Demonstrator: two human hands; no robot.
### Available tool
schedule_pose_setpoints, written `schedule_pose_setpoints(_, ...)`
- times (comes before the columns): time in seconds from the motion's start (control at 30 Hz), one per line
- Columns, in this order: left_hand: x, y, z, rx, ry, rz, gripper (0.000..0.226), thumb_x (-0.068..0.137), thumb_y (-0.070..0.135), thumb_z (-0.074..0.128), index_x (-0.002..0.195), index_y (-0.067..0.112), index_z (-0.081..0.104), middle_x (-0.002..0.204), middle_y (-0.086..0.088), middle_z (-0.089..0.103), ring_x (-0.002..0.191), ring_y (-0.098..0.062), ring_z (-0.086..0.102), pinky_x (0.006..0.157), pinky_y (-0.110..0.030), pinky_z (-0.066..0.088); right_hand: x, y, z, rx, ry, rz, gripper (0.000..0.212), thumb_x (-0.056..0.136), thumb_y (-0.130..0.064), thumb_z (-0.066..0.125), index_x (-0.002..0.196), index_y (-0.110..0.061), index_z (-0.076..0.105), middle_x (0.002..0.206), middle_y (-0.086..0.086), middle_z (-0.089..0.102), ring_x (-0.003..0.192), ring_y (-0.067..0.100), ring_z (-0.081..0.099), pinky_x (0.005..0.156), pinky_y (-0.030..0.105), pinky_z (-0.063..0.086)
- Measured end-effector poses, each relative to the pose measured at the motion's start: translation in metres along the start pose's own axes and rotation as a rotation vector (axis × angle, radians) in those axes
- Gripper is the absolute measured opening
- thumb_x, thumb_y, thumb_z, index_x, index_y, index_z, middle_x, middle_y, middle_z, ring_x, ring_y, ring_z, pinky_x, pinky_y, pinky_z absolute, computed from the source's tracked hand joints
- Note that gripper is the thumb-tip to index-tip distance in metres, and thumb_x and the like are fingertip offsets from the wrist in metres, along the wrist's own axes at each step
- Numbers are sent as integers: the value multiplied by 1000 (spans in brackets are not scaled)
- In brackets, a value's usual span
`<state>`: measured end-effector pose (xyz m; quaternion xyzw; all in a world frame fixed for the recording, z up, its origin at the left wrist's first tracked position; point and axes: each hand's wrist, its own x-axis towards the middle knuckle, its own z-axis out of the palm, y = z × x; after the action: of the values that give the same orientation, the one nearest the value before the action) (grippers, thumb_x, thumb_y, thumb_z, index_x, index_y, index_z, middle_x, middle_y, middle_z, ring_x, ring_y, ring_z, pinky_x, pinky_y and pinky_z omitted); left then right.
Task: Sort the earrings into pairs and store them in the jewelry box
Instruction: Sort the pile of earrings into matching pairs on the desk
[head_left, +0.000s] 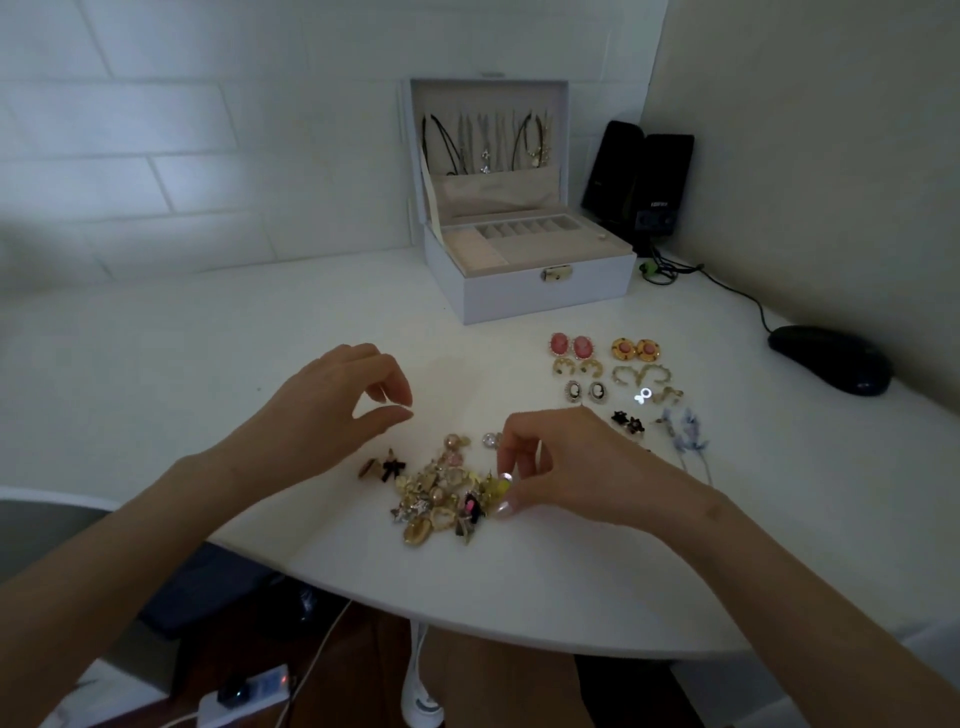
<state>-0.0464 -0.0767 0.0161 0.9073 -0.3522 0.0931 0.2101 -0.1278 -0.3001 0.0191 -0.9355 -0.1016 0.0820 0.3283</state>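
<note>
Surface (208, 364): we see a smooth, matte white top with a curved near edge, filling the middle of the frame.
Jewelry box (545, 291): a white rectangular case sits at upper centre. Its lid stands upright and its front wall carries a small gold clasp (557, 274). Its long side runs left to right, and the front faces the lower edge of the frame. The lining looks soft and beige, with a row of small slots.
Necklaces (488, 140): thin chains and dark cords hang straight down inside the lid.
Loose pile (436, 499): a tangle of mostly gold, glossy earrings lies at lower centre, stretched roughly up and down the frame.
Black bow earring (392, 467): it lies just left of the pile.
Left hand (337, 400): it hovers left of centre above the pile, fingers loosely curled, thumb and forefinger apart, holding nothing.
Right hand (566, 467): its fingers curl down at the pile's right edge, and thumb and forefinger pinch a small yellow earring (501, 487).
Sorted pairs: these lie right of centre, below the box.
- 2 oval pink cameos (571, 345)
- 2 round gold discs with pink centres (636, 349)
- 2 oval dark cameos (586, 391)
- 2 dark flower studs (627, 422)
- 2 long pale blue dangles (685, 436), running from upper left to lower right
Mouse (831, 358): black and rounded, at the right edge.
Speakers (639, 176): 2 black boxes right of the lid.
</note>
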Motion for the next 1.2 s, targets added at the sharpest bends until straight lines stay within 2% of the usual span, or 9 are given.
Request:
schedule_pose_setpoints(0.23,-8,-6,-11,-140,-86,-37,8,80,29,67,77,29,60,76,12,63,82,-5,57,67,-19,48,7,-2,-3,42,3,-28,20,71,-27,78,85,-24,65,70,-8,58,55,-1,47,56,19,41)
schedule_pose_setpoints(0.3,-10,-10,-12,-137,-151,-24,12,76,43,65,80,33,60,81,14,61,86,-5,56,68,-18,46,6,-5,-5,113,37,-42,17,70,-27,79,81,-25,66,68,-9,57,53,-3,46,53,15,39)
schedule_pose_setpoints(0.4,-12,-15,-9,-84,-307,-35,42,63,72,53,89,39,55,92,18,55,94,1,51,73,-14,44,6,-17,5,116,20,-111,13,71,-24,77,80,-26,68,72,-9,57,57,-1,46,57,16,39)
schedule_pose_setpoints(0.43,-13,-15,-9,-87,-332,-47,42,62,71,53,90,39,55,93,18,54,94,1,50,75,-13,43,7,-20,11,57,27,-142,13,72,-25,76,81,-27,68,77,-9,57,60,-1,46,60,17,39)
schedule_pose_setpoints(0.6,-15,-14,-4,-97,-295,-61,21,78,33,70,88,35,52,86,16,55,91,0,51,70,-15,45,13,-35,25,-154,34,-184,17,77,-29,71,93,-32,65,93,-10,55,76,2,50,69,20,41)
schedule_pose_setpoints(0.77,-18,-12,0,-107,-225,-69,25,78,33,69,93,37,49,91,20,53,91,2,50,70,-15,46,15,-44,28,-267,17,-188,16,81,-30,67,97,-31,66,96,-10,57,87,7,55,71,21,42)
schedule_pose_setpoints(0.9,-20,-10,0,-104,-138,-39,24,80,31,67,96,34,50,95,19,50,92,5,49,71,-17,46,17,-48,28,-329,23,-189,12,83,-26,64,95,-28,64,90,-9,54,85,8,53,63,20,36)
schedule_pose_setpoints(1.0,-20,-10,0,-110,-97,-37,18,83,28,64,94,32,51,95,19,50,91,6,49,71,-16,47,17,-50,31,-341,35,-197,10,85,-20,60,94,-23,63,91,-6,57,85,11,54,66,22,38)
schedule_pose_setpoints(1.2,-11,-6,1,-165,-86,-26,8,84,27,62,91,27,58,90,17,54,88,2,53,71,-17,48,16,-48,33,-217,93,-167,9,85,-13,56,90,-19,59,91,-3,63,81,10,56,71,26,48)
